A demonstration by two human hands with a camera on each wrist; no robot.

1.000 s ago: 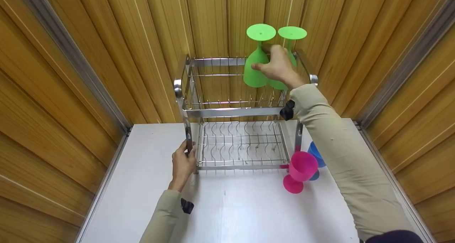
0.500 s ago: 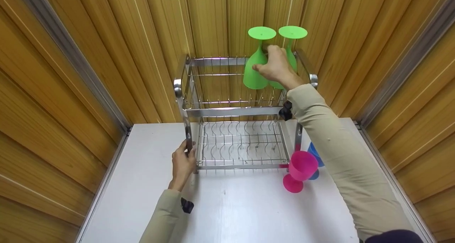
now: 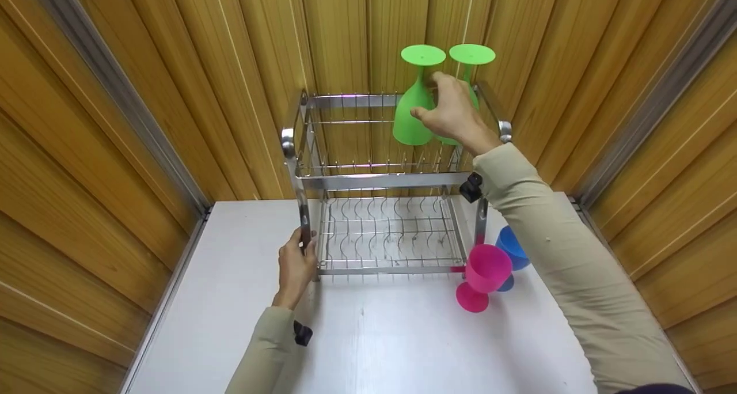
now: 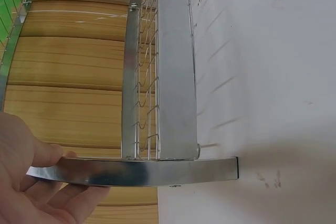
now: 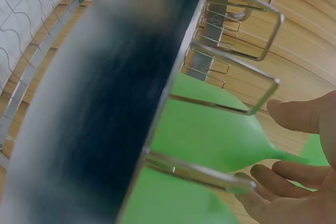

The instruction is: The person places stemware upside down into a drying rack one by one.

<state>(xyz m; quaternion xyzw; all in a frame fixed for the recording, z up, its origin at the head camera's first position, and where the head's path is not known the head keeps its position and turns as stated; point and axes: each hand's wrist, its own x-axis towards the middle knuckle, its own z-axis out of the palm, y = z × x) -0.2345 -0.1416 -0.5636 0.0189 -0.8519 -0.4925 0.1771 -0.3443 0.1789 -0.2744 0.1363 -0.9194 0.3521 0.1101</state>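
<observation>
Two green goblets stand upside down side by side on the upper tier of a two-tier metal dish rack (image 3: 368, 181). My right hand (image 3: 455, 109) is at the left goblet (image 3: 413, 117), partly hiding the right goblet (image 3: 472, 53). In the right wrist view, the thumb (image 5: 296, 116) and fingers stand apart, either side of the narrow part of a goblet (image 5: 215, 129), with a gap at the thumb. My left hand (image 3: 297, 267) grips the rack's left front post, thumb on one side and fingers on the other in the left wrist view (image 4: 31, 182).
A pink goblet (image 3: 488, 269) stands upright on the white table (image 3: 368, 342) by the rack's right front leg. Behind it is a blue goblet (image 3: 512, 249), partly hidden by the pink one and my sleeve. Wood-look panels (image 3: 368, 37) rise behind and at both sides.
The left green goblet has come down slightly and stands straighter. My right hand has eased back, its thumb drawing right from the bowl. The left hand stays on the post.
</observation>
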